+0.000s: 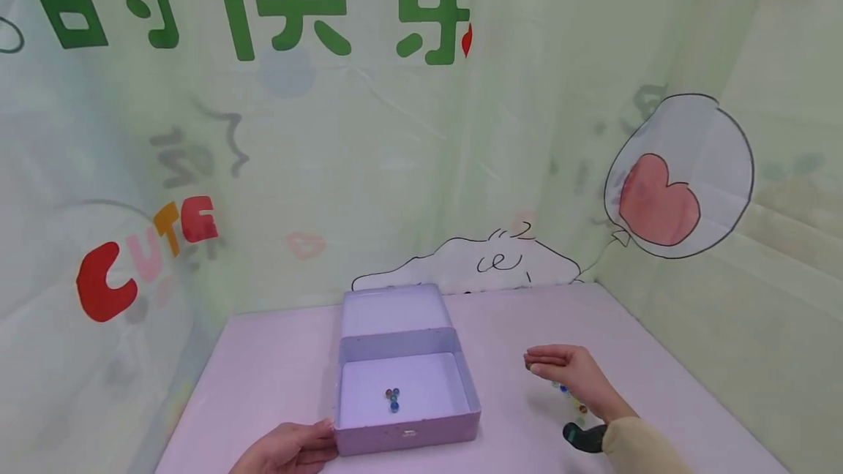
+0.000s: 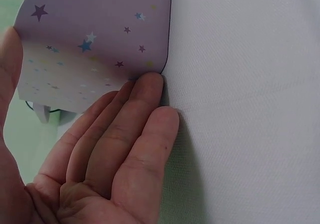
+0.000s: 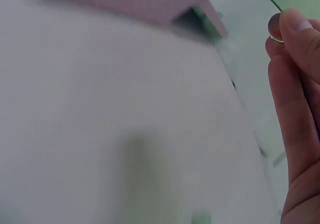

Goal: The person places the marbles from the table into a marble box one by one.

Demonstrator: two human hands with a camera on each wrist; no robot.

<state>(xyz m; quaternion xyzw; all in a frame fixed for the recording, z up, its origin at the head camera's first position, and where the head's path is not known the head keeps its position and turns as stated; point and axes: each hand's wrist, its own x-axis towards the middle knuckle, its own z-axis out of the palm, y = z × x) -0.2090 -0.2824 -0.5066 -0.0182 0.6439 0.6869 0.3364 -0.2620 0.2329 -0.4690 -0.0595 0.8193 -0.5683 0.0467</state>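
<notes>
A lidded lilac box (image 1: 369, 442) stands with its lid (image 1: 395, 311) tipped back; several marbles (image 1: 394, 407) lie together on its floor. My left hand (image 1: 290, 448) touches the box's front left corner, its fingers nearly straight. In the left wrist view, the fingertips rest against the star-printed wall (image 2: 100, 39) near its bottom edge. To the right of the box, my right hand (image 1: 579, 379) is raised above the table. It pinches a marble (image 3: 275, 27) between thumb and fingertips, seen in the right wrist view.
Several more marbles (image 1: 582, 409) lie on the table below the right hand, partly hidden by it. The pale table (image 1: 276, 364) is bounded at the back and sides by a printed curtain (image 1: 395, 167). A dark strap (image 1: 585, 437) is at the right wrist.
</notes>
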